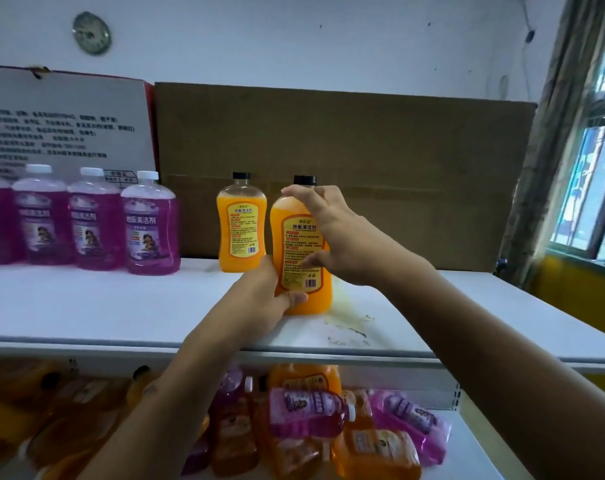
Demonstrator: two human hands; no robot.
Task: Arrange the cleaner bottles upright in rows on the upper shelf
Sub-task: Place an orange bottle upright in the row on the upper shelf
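Observation:
An orange cleaner bottle (pixel 296 244) with a black cap stands upright on the white upper shelf (pixel 86 306). My left hand (pixel 263 299) grips its lower part from the left. My right hand (pixel 332 233) lies against its right side, fingers spread from the neck down to the label. A second orange bottle (pixel 241 223) stands upright just behind and to the left. Several purple bottles (pixel 150 223) with white caps stand in a row at the shelf's left.
Cardboard boxes (pixel 363 150) line the back of the upper shelf. On the lower shelf (pixel 467 445) several orange and purple bottles (pixel 308 414) lie in a heap. A stain (pixel 346 323) marks the shelf right of the bottle. A window (pixel 592 188) is at right.

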